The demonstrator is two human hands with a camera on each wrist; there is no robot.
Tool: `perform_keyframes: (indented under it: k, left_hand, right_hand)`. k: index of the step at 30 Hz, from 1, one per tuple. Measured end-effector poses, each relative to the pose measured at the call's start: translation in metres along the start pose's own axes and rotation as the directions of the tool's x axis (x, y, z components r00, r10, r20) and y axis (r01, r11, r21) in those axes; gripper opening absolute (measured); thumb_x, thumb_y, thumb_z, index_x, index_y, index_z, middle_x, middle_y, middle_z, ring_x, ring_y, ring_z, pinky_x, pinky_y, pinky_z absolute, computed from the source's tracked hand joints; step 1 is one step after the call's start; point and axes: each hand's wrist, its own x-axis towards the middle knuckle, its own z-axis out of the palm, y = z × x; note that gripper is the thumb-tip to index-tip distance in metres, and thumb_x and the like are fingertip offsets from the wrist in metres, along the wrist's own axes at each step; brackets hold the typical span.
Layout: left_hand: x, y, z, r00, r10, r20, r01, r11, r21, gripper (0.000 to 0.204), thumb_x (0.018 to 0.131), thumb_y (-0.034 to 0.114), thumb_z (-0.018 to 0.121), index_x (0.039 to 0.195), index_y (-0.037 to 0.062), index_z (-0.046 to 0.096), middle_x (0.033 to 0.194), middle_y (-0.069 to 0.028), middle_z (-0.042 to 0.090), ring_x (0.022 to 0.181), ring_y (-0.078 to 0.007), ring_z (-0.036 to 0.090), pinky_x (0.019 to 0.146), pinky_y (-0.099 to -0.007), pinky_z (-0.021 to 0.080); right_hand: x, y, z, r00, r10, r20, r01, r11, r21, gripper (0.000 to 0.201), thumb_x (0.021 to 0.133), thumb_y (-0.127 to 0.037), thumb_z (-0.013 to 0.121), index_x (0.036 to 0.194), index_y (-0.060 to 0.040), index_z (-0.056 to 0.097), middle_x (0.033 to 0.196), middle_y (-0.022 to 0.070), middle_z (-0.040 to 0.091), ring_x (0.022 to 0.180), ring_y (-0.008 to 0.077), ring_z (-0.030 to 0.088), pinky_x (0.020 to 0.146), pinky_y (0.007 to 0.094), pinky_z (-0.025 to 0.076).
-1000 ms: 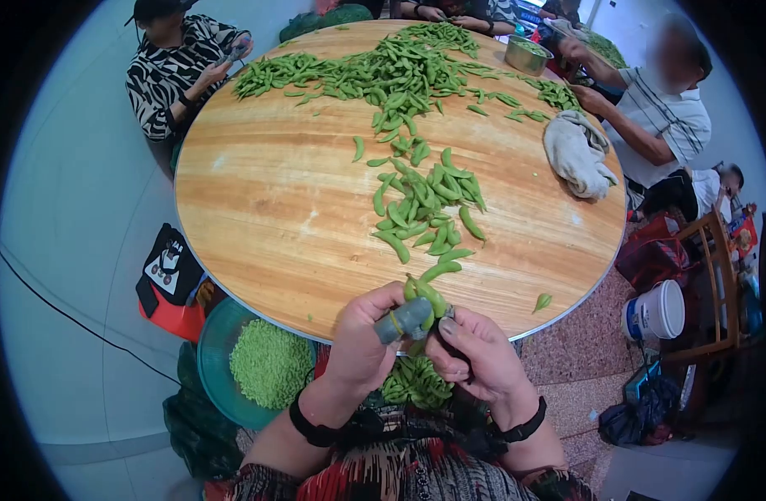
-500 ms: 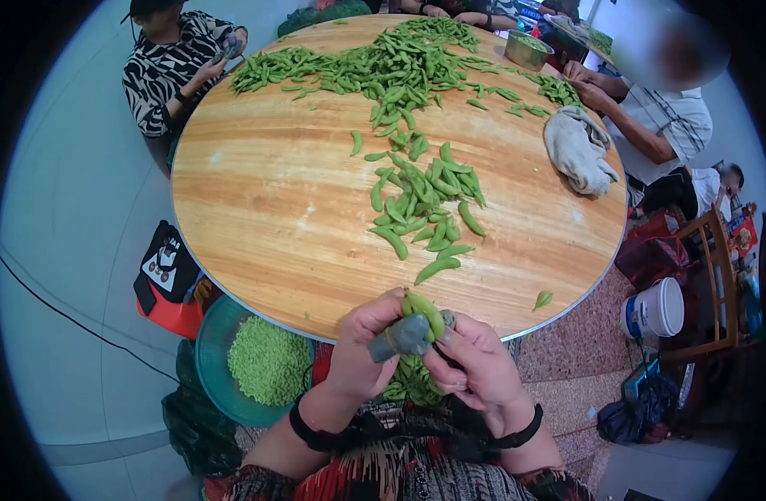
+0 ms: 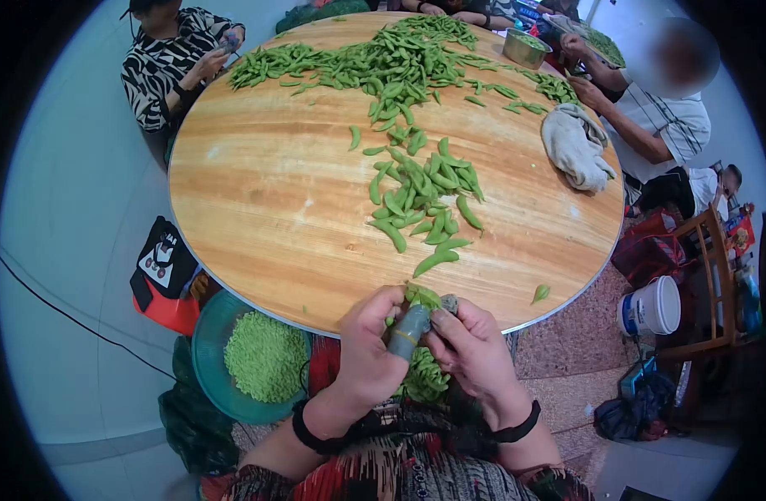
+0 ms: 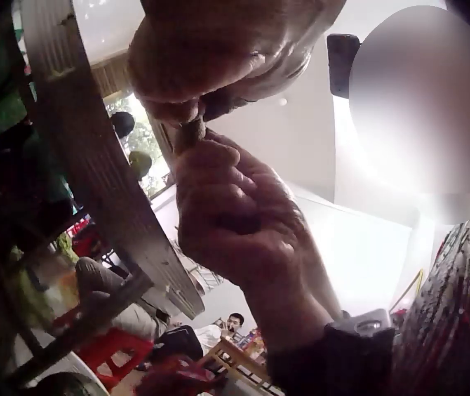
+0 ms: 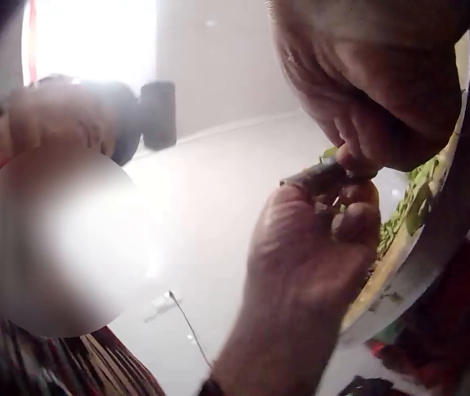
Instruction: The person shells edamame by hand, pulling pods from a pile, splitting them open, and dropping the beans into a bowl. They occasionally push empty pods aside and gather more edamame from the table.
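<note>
Pinching at least one green pod (image 3: 423,294) at the round table's (image 3: 258,192) near edge: 2 hands, left hand (image 3: 371,346) and right hand (image 3: 476,346), fingers curled in, tips close together. Exact pod count in grip unclear. On table: 1 cloth (image 3: 577,150) right, 1 metal pot (image 3: 525,53) far side. Beside table: 1 bean basin (image 3: 206,355) left, 1 white bucket (image 3: 650,306) right.

a green pod (image 3: 421,294), plump and slightly yellowish, is held at the fingertips between the left hand (image 3: 368,346) and the right hand (image 3: 475,346), above the near edge of the round wooden table (image 3: 258,209). its lower part is hidden; whether it is split cannot be told.
</note>
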Motion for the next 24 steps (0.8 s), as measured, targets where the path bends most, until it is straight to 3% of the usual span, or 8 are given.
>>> perform_keyframes:
  k: [2,6,9,11,13,16,18,24]
  left_hand:
    - [0.002,-0.012,-0.008,0.995,0.095,-0.026,-0.089,0.977,0.193,0.030,0.071,-0.015,0.043,0.093,-0.0012,0.057,0.081,-0.0043,0.059,0.072,-0.0103,0.056,0.067,-0.0228,0.044]
    - [0.005,-0.013,-0.026,0.993,-0.004,0.116,0.001,1.000,0.024,0.041,0.063,-0.013,0.041,0.097,-0.0024,0.060,0.081,-0.0103,0.061,0.072,-0.0203,0.059,0.065,-0.0292,0.045]
    - [-0.003,-0.006,-0.032,0.856,-0.051,0.514,-0.069,0.975,0.212,0.045,0.063,-0.009,0.042,0.102,-0.0009,0.060,0.082,-0.0112,0.062,0.073,-0.0217,0.059,0.066,-0.0304,0.045]
    - [-0.008,0.006,-0.029,0.637,-0.191,0.747,-0.164,0.913,0.373,0.050,0.065,-0.007,0.041,0.111,0.0026,0.057,0.085,-0.0090,0.063,0.075,-0.0196,0.059,0.068,-0.0297,0.045]
    - [-0.008,0.013,-0.029,0.747,-0.202,0.633,-0.072,0.922,0.380,0.049,0.066,-0.007,0.044,0.111,0.0040,0.058,0.084,-0.0096,0.063,0.075,-0.0214,0.060,0.068,-0.0302,0.046]
    - [-0.004,0.007,-0.032,0.907,-0.195,0.374,0.055,0.934,0.353,0.047,0.068,-0.006,0.047,0.113,0.0031,0.056,0.082,-0.0121,0.062,0.075,-0.0255,0.060,0.070,-0.0313,0.046]
    - [0.008,0.003,-0.029,0.976,0.065,0.209,-0.193,0.702,0.685,0.041,0.074,-0.006,0.045,0.113,0.0022,0.055,0.079,-0.0116,0.060,0.073,-0.0234,0.059,0.069,-0.0304,0.045]
    - [0.013,0.011,-0.021,0.896,-0.124,0.427,-0.121,0.856,0.502,0.032,0.086,0.002,0.046,0.117,-0.0011,0.051,0.080,-0.0052,0.056,0.066,-0.0138,0.054,0.064,-0.0260,0.044]
  right_hand:
    - [0.000,0.002,0.001,0.999,-0.031,-0.042,0.027,0.995,-0.098,0.019,0.090,-0.014,0.051,0.078,-0.0005,0.055,0.058,0.0016,0.051,0.050,0.0074,0.047,0.046,0.0220,0.036]
    - [-0.011,-0.017,-0.020,0.905,-0.425,-0.031,0.211,0.509,-0.834,0.014,0.086,-0.012,0.056,0.084,0.0018,0.058,0.061,0.0110,0.055,0.053,0.0126,0.051,0.050,0.0276,0.041]
    - [0.000,-0.039,-0.077,0.504,-0.826,-0.253,-0.101,0.234,-0.967,0.022,0.083,-0.020,0.058,0.090,0.0010,0.058,0.069,0.0197,0.061,0.064,0.0326,0.061,0.057,0.0389,0.047]
    - [-0.010,-0.043,-0.083,0.675,-0.702,-0.227,-0.166,0.155,-0.974,0.022,0.083,-0.020,0.058,0.090,0.0007,0.058,0.071,0.0206,0.061,0.068,0.0357,0.061,0.059,0.0403,0.047]
    - [-0.024,-0.049,-0.076,0.951,-0.301,-0.063,-0.008,0.181,-0.984,0.022,0.081,-0.021,0.059,0.090,-0.0007,0.059,0.074,0.0209,0.061,0.070,0.0359,0.061,0.062,0.0403,0.048]
    - [-0.013,-0.052,-0.046,0.933,-0.310,0.185,0.253,0.195,-0.948,0.021,0.081,-0.021,0.059,0.092,-0.0026,0.059,0.070,0.0188,0.060,0.064,0.0333,0.061,0.059,0.0385,0.048]
    - [0.019,-0.047,-0.037,0.891,-0.436,0.129,0.191,0.102,-0.976,0.021,0.081,-0.021,0.059,0.092,-0.0029,0.057,0.067,0.0179,0.060,0.063,0.0331,0.060,0.056,0.0394,0.047]
    - [0.042,-0.026,-0.032,0.849,-0.480,0.221,0.173,-0.144,-0.974,0.016,0.081,-0.018,0.059,0.083,-0.0034,0.051,0.064,0.0179,0.058,0.060,0.0338,0.059,0.052,0.0430,0.045]
